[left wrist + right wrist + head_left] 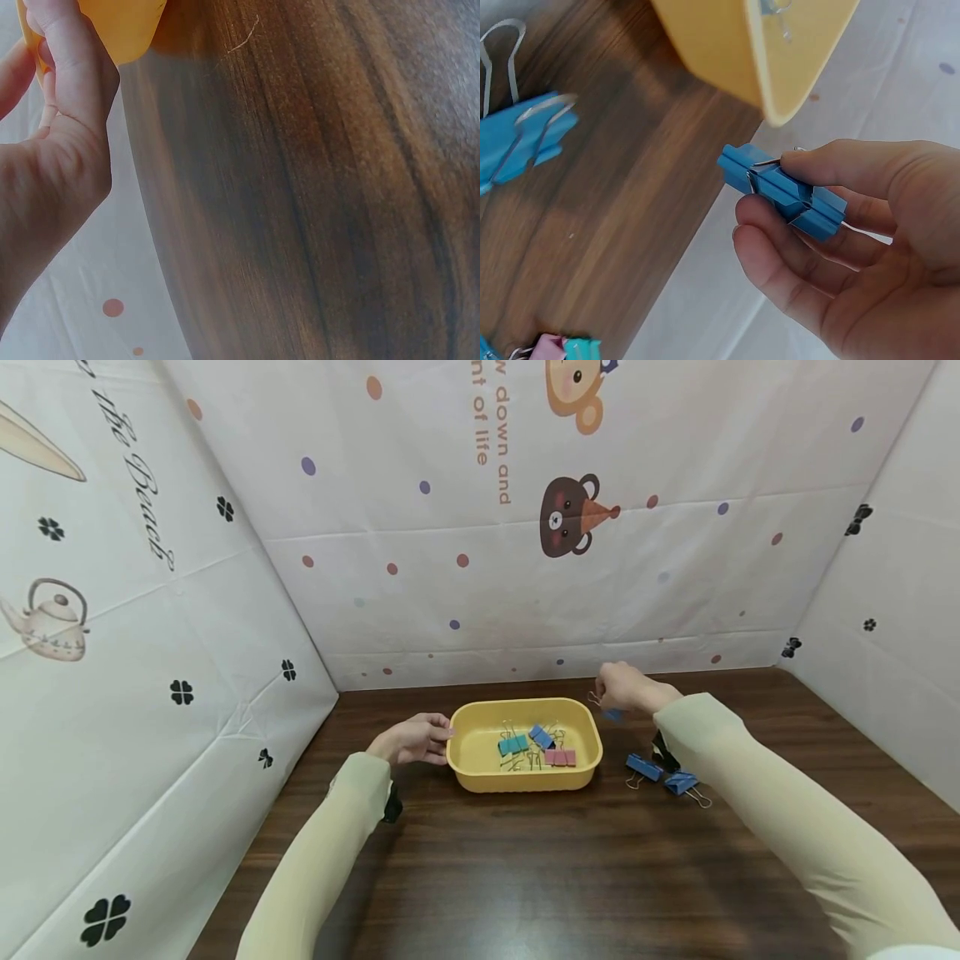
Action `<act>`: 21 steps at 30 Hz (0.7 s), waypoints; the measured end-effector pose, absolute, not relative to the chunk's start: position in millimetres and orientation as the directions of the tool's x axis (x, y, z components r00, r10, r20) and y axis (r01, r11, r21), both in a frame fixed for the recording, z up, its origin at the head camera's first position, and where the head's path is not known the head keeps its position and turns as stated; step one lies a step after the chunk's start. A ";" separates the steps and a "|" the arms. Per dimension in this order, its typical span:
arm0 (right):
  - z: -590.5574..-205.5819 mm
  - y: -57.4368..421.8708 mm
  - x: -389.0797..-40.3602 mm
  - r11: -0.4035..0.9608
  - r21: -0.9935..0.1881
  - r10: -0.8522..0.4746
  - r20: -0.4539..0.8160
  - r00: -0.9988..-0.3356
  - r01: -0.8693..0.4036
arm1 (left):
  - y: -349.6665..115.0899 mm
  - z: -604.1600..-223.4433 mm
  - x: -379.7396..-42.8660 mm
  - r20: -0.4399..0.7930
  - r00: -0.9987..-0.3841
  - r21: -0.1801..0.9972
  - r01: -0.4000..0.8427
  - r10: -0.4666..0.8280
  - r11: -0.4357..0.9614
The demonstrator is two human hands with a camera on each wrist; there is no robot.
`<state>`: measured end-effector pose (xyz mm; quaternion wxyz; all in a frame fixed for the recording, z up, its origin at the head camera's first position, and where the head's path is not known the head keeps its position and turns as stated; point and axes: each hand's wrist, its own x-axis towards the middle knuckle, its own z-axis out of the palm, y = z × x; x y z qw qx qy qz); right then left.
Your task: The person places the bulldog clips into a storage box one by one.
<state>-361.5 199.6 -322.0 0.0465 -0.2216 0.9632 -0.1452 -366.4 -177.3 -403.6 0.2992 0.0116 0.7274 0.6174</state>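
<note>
My left hand (417,739) holds the left end of a yellow plastic bin (463,750), its thumb and fingers at the rim in the left wrist view. Several binder clips lie inside the bin: a teal one (513,745), blue (542,737) and pink (560,757) among them. Just off the bin's right end, my right hand (628,687) pinches a blue binder clip (780,187) between thumb and fingers, above the table. Two more blue binder clips, one (643,767) left of the other (681,782), lie on the table below the right forearm.
Pink (549,348) and teal clips (582,349) show at the lower left of the right wrist view. Dark wood tabletop (480,868) spreads in front of the bin. A printed white sheet (450,593) stands behind the table and along both sides.
</note>
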 end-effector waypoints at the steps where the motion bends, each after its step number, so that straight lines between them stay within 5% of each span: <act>1: -321.1 196.2 -361.3 0.857 -0.302 -0.444 -0.023 -0.896 -0.418 | -177.3 -404.1 -366.7 -0.419 -0.821 0.906 -0.351 0.387 0.238; 21: -315.9 151.7 -361.7 0.833 -0.279 -0.499 -0.007 -0.867 -0.477 | -177.2 -403.0 -365.9 -0.423 -0.823 0.904 -0.351 0.379 0.245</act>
